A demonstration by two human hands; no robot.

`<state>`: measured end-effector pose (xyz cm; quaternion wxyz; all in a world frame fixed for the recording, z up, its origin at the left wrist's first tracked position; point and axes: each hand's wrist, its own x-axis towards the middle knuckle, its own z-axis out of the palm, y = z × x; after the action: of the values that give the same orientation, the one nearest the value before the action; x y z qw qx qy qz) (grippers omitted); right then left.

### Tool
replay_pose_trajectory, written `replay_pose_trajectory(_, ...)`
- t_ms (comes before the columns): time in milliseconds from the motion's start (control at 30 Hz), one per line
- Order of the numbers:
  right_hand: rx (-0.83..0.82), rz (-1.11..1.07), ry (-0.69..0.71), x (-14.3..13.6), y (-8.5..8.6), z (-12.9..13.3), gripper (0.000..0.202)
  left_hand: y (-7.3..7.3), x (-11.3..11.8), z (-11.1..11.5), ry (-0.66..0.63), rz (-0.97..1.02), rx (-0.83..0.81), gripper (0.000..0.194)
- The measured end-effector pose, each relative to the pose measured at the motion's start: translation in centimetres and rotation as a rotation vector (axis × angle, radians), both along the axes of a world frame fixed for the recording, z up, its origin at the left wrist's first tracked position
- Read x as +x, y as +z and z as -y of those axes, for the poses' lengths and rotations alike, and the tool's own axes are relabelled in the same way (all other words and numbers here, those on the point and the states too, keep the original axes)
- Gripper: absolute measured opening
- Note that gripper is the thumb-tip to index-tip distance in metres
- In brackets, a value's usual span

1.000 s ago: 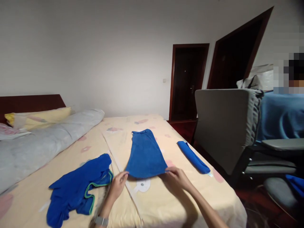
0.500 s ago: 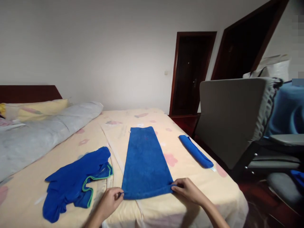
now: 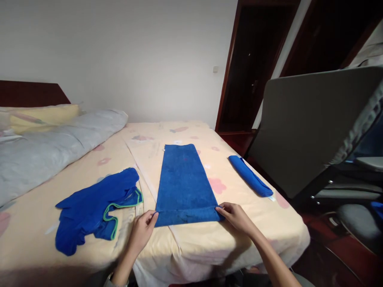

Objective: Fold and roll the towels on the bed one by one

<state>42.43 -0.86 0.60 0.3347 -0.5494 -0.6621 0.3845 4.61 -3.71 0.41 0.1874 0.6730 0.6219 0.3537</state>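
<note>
My left hand (image 3: 143,228) pinches the near left corner of a long, flat, dark-blue plush cloth (image 3: 186,177), and my right hand (image 3: 238,217) pinches its near right corner. The cloth lies lengthwise on the bed with a peach-coloured, printed sheet (image 3: 194,247), its near end turned up in a narrow band between my hands. If I pulled one corner harder than the other, that band would skew and its edges would run out of line. Letting go too soon could let the soft fold spring open, and dragging both corners might ruck up the loose sheet underneath. The crumpled blue garment with green trim (image 3: 97,199) sits near my left hand, so a wide elbow could snag it; the rolled bright-blue cloth (image 3: 249,176) rests apart on the right.
</note>
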Motion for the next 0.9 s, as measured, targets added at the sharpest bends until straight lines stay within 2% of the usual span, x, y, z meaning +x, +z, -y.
replay_pose_trajectory(100,0.032,0.061,0.004,0.6,0.5,0.7,0.044,0.3,-0.3,0.6,0.01,-0.012,0.066,0.038)
replay_pose_trajectory(167,0.022,0.113,0.028,1.0,0.6,1.0,0.042,0.2,-0.4,0.8,-0.02,-0.056,0.053,0.038)
replay_pose_trajectory(367,0.0,0.262,0.056,1.1,0.1,1.0,0.03,-0.9,-0.5,0.3,-0.07,-0.272,0.002,0.025)
replay_pose_trajectory(667,0.016,0.307,0.039,0.8,0.9,1.3,0.035,-0.7,-1.4,0.2,-0.1,-0.357,-0.022,0.016)
replay_pose_trajectory(900,0.024,0.385,0.02,0.8,0.2,1.1,0.025,-0.4,-1.7,0.4,-0.108,-0.346,-0.084,0.016)
